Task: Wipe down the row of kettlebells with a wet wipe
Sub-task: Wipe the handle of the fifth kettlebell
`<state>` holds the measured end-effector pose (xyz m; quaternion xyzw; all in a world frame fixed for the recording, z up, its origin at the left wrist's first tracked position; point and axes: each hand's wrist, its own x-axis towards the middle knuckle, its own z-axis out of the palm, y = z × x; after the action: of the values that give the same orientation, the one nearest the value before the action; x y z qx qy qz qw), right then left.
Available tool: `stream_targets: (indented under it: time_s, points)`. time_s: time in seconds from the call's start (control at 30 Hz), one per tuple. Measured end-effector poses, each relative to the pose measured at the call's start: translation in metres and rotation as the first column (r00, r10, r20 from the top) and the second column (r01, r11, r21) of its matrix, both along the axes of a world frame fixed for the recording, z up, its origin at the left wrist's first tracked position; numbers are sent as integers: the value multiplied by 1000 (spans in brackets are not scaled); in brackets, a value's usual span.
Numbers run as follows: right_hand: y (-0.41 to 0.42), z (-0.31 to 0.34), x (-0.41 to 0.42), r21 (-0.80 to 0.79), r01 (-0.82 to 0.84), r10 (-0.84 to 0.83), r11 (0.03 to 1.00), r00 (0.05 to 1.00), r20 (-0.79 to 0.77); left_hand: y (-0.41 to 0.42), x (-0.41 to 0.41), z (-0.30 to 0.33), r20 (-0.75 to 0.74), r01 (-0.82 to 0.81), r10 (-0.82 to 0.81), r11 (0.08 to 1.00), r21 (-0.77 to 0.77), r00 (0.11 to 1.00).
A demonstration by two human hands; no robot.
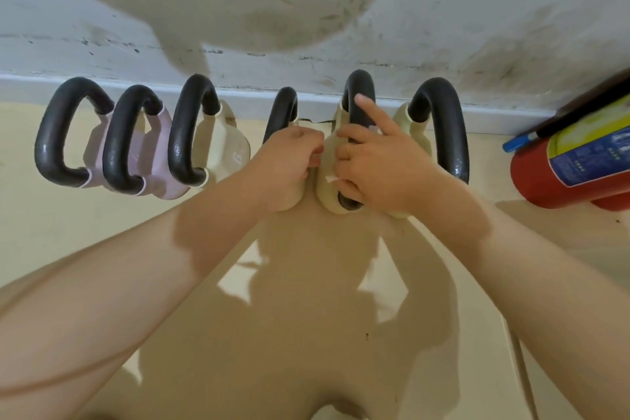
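Six kettlebells (191, 133) lining up; seemingly wiping fifth (332, 160): right hand (378, 164) closing round its handle, pressing wipe (332, 178) beneath; left hand (289, 160) curling shut against neighbour, steadying. Possibly one remaining beyond right hand.

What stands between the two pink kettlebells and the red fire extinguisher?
In the head view, four cream kettlebells stand between the pink kettlebells and the fire extinguisher; both hands, left and right, rest on them.
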<state>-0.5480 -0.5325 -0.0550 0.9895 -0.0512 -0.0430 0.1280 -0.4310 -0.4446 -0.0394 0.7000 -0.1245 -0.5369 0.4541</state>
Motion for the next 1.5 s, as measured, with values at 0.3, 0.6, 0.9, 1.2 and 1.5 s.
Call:
stream_targets:
  time_s: [0.3,0.6,0.9,1.2,1.5]
  points:
    - [24,-31,-18,-290,-93,86,952,996,-35,12,5,0,92,126,-130,991,48,987]
    - [43,-59,-32,-425,-47,29,904,998,-49,12,-18,-1,76,195,-197,980,32,977]
    - [10,-56,-45,-84,-53,74,995,961,268,3,-19,-1,77,55,-52,998,-37,996]
    - [34,-18,4,956,-47,-826,-291,517,-226,-5,-24,-10,-19,-14,13,998,-64,1000]
    - [25,-4,10,756,-129,-744,-642,344,-573,-8,-12,-22,-126,113,-137,978,-177,983]
